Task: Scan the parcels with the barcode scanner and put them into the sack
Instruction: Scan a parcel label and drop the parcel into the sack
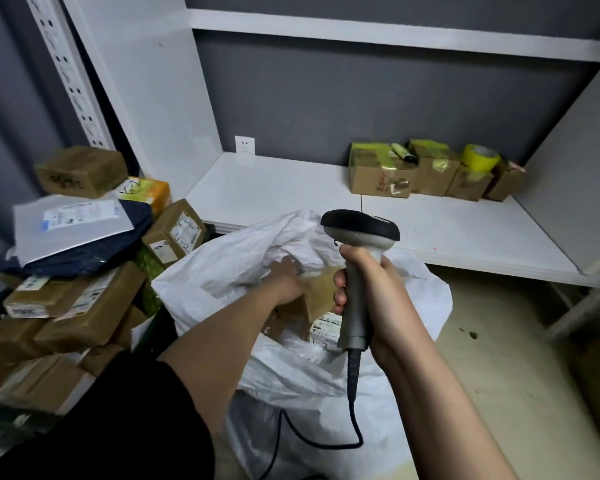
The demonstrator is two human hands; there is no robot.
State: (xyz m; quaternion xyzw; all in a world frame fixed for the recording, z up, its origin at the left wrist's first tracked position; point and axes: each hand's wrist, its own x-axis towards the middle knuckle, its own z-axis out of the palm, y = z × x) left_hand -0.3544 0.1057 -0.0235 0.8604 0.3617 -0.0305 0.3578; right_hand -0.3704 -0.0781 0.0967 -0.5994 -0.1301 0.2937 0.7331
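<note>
1. R hand (371,289): wrapped tight round grey handle of barcode scanner (359,258); black-topped head up, facing away toward shelf. Held above sack mouth.
2. Scanner cable (352,403): black, drops from handle base, loops over sack front, exits at bottom edge.
3. L hand (284,280): reaches into open sack, on a brown cardboard parcel (321,294) inside. Fingers partly hidden by sack fabric and the box; grip on box can't be told.
4. White woven sack (326,375): centre of view, on floor in front of low shelf, mouth open, rim crumpled. More parcels visible inside, incl. one w/ white printed label (324,329) just L of scanner handle.
5. Unscanned pile (77,299) at L, beside sack: stacked brown boxes w/ labels, grey poly mailer (70,226) lying on dark blue bag (94,251), orange-yellow packet (149,192) behind, one brown box (82,171) on top at rear.
6. White shelf board (291,192) behind sack: row of 4 small brown boxes (430,174) at far R, side by side, yellow tape on tops.
7. On that row: roll of yellow tape (480,157) atop 3rd box; yellow marker w/ black end (402,152) lying across first two.
8. White wall socket (245,145) on grey wall, just above shelf board, L of centre.
9. Black sleeve (118,427) covers L upper arm; R forearm bare.
</note>
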